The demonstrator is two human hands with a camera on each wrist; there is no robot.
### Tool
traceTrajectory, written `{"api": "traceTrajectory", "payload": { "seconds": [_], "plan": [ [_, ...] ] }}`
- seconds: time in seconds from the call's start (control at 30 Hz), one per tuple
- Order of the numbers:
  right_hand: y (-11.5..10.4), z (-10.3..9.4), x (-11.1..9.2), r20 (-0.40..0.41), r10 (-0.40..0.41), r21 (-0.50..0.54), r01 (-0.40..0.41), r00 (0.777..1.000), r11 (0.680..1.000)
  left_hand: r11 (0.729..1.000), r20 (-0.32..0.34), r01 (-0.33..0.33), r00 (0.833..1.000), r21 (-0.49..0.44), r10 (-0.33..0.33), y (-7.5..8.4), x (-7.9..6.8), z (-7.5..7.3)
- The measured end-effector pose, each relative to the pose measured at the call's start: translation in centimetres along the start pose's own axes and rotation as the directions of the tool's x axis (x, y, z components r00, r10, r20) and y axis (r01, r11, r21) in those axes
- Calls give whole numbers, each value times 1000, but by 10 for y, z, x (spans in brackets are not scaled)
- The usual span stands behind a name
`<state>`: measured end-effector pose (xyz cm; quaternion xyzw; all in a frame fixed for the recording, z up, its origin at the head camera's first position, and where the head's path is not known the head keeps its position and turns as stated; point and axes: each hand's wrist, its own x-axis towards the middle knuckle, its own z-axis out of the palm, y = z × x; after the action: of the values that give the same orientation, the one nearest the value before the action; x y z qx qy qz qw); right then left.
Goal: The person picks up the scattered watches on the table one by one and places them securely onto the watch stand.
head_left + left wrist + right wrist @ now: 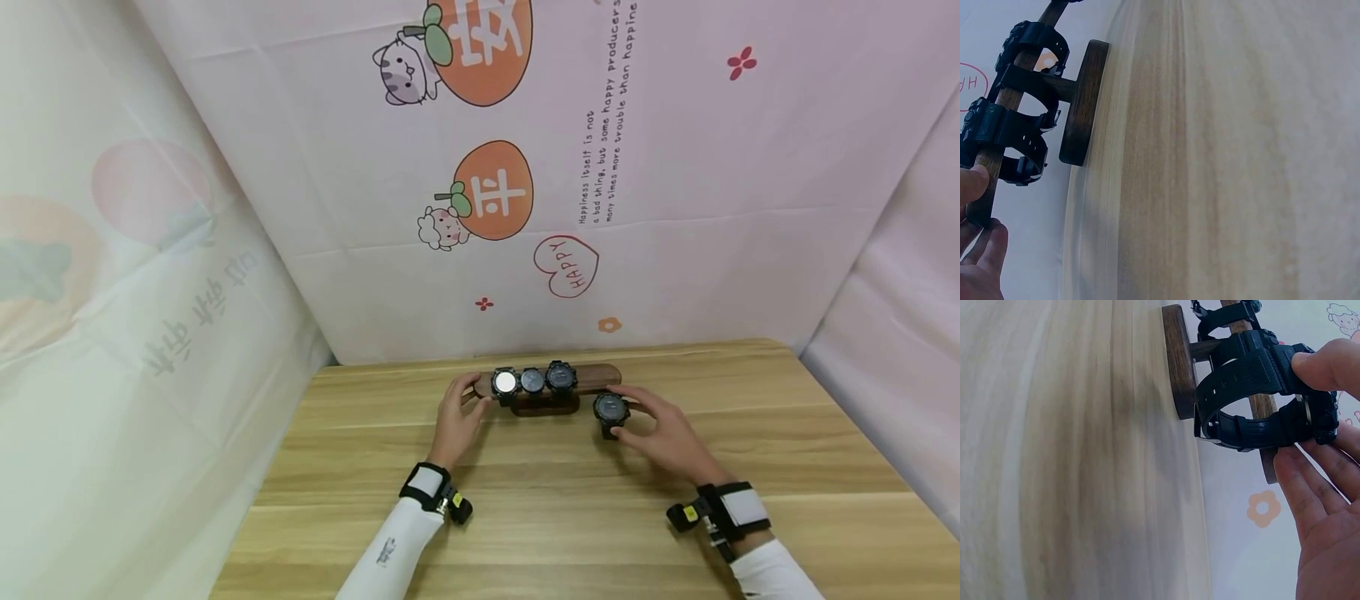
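A dark wooden watch stand (596, 377) has a long bar above a rounded base (1085, 103). Several black watches hang on its bar: one with a bright white face (506, 382), a smaller one (532, 381) beside it, and a larger dark-faced one (561, 377). My left hand (457, 421) holds the bar's left end between thumb and fingers. Near the right end, my right hand (667, 433) pinches another black watch (611, 407) by its case. Its strap (1238, 378) is fastened in a loop, and in the head view it sits just in front of the bar.
The stand is near the back edge of a wood-grain table (555, 517). A printed white cloth (675, 275) hangs behind it, with more cloth (150, 400) at the left side. Each wrist wears a strapped camera, the left one (459, 506) and the right one (682, 517).
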<state>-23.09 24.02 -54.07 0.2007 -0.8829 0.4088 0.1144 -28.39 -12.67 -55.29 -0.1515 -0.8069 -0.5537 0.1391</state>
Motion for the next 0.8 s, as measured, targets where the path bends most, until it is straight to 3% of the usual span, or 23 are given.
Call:
{"api": "traceTrajectory", "payload": {
  "seconds": [0.8],
  "plan": [
    [4, -10, -3, -32, 20, -3, -20, 999, 1000, 1000, -10, -20, 1000, -4, 20, -1, 0, 2]
  ]
}}
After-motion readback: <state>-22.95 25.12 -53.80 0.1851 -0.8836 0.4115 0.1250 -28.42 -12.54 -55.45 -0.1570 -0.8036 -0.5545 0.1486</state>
